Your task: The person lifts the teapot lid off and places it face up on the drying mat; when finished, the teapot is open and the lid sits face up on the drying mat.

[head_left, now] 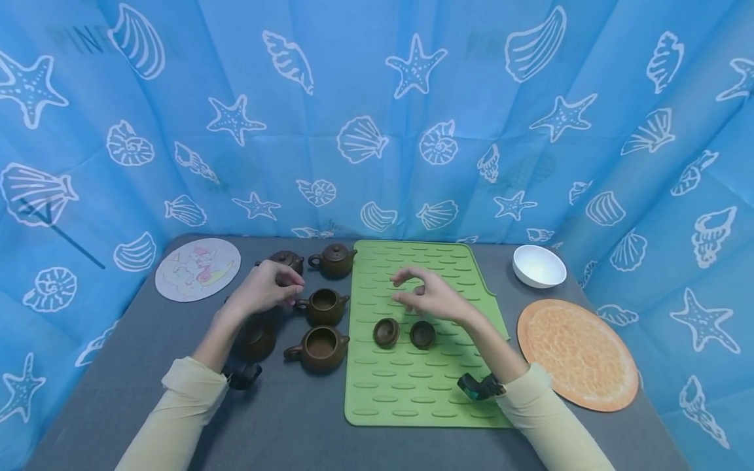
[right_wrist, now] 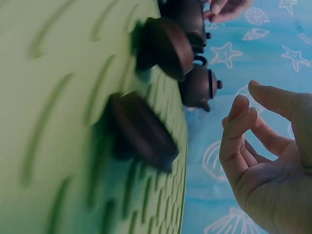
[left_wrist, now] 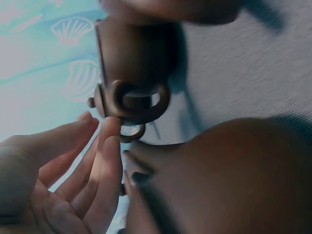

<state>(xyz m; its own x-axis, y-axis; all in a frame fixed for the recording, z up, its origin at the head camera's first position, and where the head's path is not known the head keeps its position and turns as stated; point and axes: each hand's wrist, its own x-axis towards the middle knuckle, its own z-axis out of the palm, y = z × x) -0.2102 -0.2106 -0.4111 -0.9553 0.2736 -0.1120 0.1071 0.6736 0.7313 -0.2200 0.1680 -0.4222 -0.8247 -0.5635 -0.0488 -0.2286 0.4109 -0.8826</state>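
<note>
Several small brown teapots stand on the grey table left of a green mat. Two at the back, one and another, wear lids. Two nearer pots, one and another, have no lids. One more pot is partly hidden under my left forearm. Two brown lids, one and another, lie on the mat. My left hand holds nothing, its fingertips at a teapot's ring handle. My right hand hovers above the lids, fingers loosely bent, empty.
A white bowl sits at the back right, with a round orange mat in front of it. A round picture mat lies at the back left. Blue shell-print curtain walls in the table on three sides.
</note>
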